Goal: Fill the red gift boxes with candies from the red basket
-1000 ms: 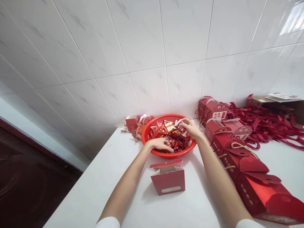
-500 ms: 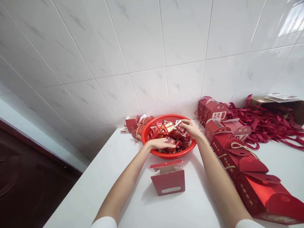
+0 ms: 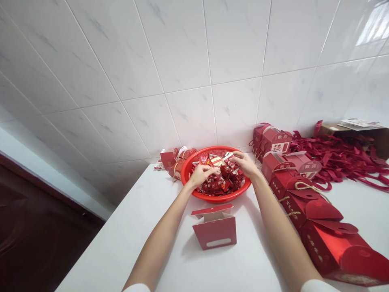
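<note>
A red plastic basket (image 3: 220,199) holds a heap of candies in shiny red and gold wrappers (image 3: 217,186). Over its left side my left hand (image 3: 202,174) reaches in, thumb and fingers drawn together at the candies; what lies between the fingertips is hidden. On the right, my right hand (image 3: 245,163) pinches a pale wrapped candy (image 3: 227,157) above the heap. In front of the basket, between my forearms, stands a small red paper box (image 3: 215,232) with its top flaps raised.
Red gift boxes with cord handles (image 3: 319,207) line the right side of the white table (image 3: 127,243). Beyond them lie dark red ribbons (image 3: 337,158) and a cardboard box (image 3: 384,140). More red packages (image 3: 178,166) sit left of the basket, near the tiled wall (image 3: 188,117).
My left hand has shifted up and back within the basket, its fingers drawing together over the candies. My right hand has barely moved, and the pale candy at its fingertips shows more plainly.
</note>
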The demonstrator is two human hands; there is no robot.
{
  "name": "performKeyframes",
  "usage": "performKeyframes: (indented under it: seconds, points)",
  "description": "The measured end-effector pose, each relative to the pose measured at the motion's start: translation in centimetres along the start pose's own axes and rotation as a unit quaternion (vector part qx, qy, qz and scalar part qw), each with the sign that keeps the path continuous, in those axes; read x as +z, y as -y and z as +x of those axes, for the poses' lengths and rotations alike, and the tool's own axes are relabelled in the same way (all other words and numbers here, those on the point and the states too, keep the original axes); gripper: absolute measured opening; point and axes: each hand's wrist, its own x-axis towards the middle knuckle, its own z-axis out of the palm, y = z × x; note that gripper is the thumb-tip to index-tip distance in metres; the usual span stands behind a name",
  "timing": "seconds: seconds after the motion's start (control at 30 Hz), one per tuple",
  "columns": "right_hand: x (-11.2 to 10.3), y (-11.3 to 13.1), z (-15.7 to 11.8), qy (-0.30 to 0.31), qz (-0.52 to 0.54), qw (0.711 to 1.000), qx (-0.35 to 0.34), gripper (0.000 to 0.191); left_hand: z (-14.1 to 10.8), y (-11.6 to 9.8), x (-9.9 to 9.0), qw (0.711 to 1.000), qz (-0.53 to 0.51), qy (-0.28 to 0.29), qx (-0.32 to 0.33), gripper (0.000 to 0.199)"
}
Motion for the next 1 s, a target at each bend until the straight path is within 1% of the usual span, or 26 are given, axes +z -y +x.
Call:
performKeyframes:
  seconds: [0.07, 0.2, 0.4, 0.53, 0.63, 0.87, 1.0]
  points:
    - [0.0, 0.2, -0.1, 0.006, 0.011, 1.0, 0.009, 0.025, 0.0, 0.0, -0.2, 0.998, -0.047, -0.041, 0.028, 0.04]
    - [-0.1, 0.5, -0.3, 0.02, 0.029, 0.999, 0.025, 0.025, -0.1, 0.3, -0.4, 0.992, -0.095, -0.069, 0.045, 0.041]
    - [0.1, 1.3, -0.7, 0.046, 0.072, 0.995, 0.058, 0.024, -0.1, 0.6, -0.2, 0.992, -0.101, -0.055, 0.054, 0.041]
    - [0.5, 1.9, -0.9, 0.055, 0.096, 0.991, 0.071, 0.024, 0.2, 0.8, -0.2, 0.989, -0.108, -0.07, 0.074, 0.042]
    - [0.9, 2.3, -1.1, 0.063, 0.1, 0.99, 0.08, 0.023, 0.2, 0.9, -0.2, 0.987, -0.116, -0.075, 0.083, 0.039]
    - [1.7, 3.5, -2.4, 0.097, 0.05, 0.989, 0.096, 0.016, 0.2, 0.8, -0.4, 0.984, -0.112, -0.092, 0.104, 0.027]
    - [2.1, 3.5, -2.5, 0.122, 0.003, 0.987, 0.102, 0.016, 0.2, 0.9, -0.3, 0.986, -0.116, -0.075, 0.093, 0.029]
